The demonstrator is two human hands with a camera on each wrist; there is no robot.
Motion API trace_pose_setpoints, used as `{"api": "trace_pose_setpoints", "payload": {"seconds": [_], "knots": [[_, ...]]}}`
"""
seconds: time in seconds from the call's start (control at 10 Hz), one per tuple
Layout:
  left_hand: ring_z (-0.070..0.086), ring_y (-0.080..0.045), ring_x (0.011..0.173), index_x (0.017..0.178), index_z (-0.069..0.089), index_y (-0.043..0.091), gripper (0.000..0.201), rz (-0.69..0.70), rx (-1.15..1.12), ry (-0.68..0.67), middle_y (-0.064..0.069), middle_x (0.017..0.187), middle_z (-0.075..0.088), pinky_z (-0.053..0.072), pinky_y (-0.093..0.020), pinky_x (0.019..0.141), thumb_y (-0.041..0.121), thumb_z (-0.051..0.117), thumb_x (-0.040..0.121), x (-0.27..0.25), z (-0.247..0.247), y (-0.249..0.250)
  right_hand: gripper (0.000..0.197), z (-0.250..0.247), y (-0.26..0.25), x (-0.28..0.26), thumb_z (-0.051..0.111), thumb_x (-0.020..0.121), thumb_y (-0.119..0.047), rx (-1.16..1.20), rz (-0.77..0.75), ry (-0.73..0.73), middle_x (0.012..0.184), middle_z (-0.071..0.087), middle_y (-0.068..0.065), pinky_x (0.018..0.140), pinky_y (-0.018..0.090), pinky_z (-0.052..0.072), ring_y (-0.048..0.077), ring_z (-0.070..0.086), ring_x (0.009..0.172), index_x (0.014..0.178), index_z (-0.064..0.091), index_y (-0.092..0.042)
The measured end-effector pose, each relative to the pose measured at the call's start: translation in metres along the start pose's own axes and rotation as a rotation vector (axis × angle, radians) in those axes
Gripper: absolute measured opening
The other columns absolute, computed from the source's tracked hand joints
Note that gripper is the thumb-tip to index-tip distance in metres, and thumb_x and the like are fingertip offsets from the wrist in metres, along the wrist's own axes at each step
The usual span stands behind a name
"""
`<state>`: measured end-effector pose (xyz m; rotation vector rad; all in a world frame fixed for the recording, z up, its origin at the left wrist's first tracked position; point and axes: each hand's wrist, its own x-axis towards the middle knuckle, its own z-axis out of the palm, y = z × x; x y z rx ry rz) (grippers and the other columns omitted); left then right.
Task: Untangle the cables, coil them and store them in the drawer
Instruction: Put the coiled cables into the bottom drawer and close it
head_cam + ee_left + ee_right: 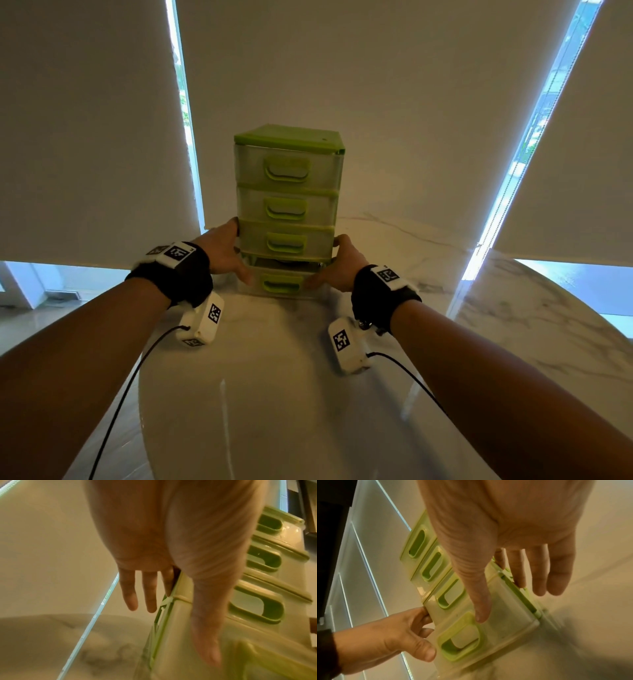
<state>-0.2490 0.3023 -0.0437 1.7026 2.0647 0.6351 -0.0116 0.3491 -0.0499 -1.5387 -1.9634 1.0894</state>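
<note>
A green and translucent drawer unit (287,178) with several drawers stands upright on the marble table (274,394). Its bottom drawer (282,282) sticks out a little, and something dark shows in the gap above it. My left hand (241,251) lies flat against the unit's left side, thumb on the bottom drawer's front. My right hand (327,263) mirrors it on the right side, its thumb (479,609) pressing the drawer front (460,638) beside the handle. In the left wrist view the fingers (149,596) lie straight along the side wall (173,622). No loose cable is in view.
Pale roller blinds (376,85) hang behind the unit with bright window strips between them. The table's rounded edge (561,284) curves away on the right. Thin black leads (123,394) trail from my wrist cameras over the table's near part.
</note>
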Motion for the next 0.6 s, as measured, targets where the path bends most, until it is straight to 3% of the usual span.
{"api": "trace_pose_setpoints", "payload": {"seconds": [0.1, 0.2, 0.4, 0.5, 0.6], "knots": [[0.057, -0.031, 0.113, 0.135, 0.041, 0.017, 0.096, 0.018, 0.037, 0.151, -0.008, 0.132, 0.056, 0.047, -0.043, 0.096, 0.024, 0.093, 0.055, -0.001, 0.007, 0.006, 0.058, 0.003, -0.004, 0.007, 0.08, 0.074, -0.026, -0.063, 0.002, 0.098, 0.099, 0.055, 0.005, 0.077, 0.041, 0.05, 0.029, 0.056, 0.089, 0.11, 0.035, -0.023], [0.056, -0.032, 0.115, 0.132, 0.047, 0.013, 0.085, 0.013, 0.021, 0.252, -0.012, 0.13, 0.058, 0.045, -0.04, 0.094, 0.02, 0.091, 0.06, 0.002, 0.013, 0.008, 0.044, 0.009, -0.008, 0.014, 0.069, 0.084, -0.023, -0.109, 0.015, 0.172, 0.106, 0.06, 0.01, 0.075, 0.042, 0.047, 0.033, 0.056, 0.087, 0.113, 0.036, -0.022], [0.052, -0.031, 0.121, 0.138, 0.04, 0.013, 0.083, -0.047, -0.004, 0.184, -0.011, 0.137, 0.053, 0.043, -0.039, 0.097, 0.024, 0.086, 0.069, -0.003, 0.01, 0.015, 0.05, 0.008, -0.007, 0.007, 0.069, 0.083, -0.025, -0.11, 0.019, 0.125, 0.109, 0.06, 0.011, 0.081, 0.043, 0.051, 0.034, 0.06, 0.094, 0.12, 0.035, -0.021], [0.05, -0.03, 0.122, 0.142, 0.035, 0.016, 0.081, -0.056, -0.085, 0.107, -0.01, 0.14, 0.049, 0.046, -0.038, 0.097, 0.026, 0.08, 0.076, -0.02, 0.007, 0.026, 0.059, 0.003, -0.007, -0.011, 0.07, 0.081, -0.035, -0.074, 0.03, 0.011, 0.113, 0.06, 0.011, 0.085, 0.046, 0.054, 0.033, 0.062, 0.1, 0.127, 0.036, -0.021], [0.045, -0.028, 0.128, 0.144, 0.035, 0.015, 0.075, 0.027, -0.147, 0.127, -0.01, 0.143, 0.046, 0.042, -0.033, 0.097, 0.02, 0.075, 0.082, -0.053, 0.003, 0.043, 0.034, -0.012, -0.006, -0.044, 0.067, 0.087, -0.034, -0.005, 0.006, -0.077, 0.092, 0.058, 0.005, 0.06, 0.03, 0.051, 0.025, 0.061, 0.079, 0.107, 0.047, -0.016]]}}
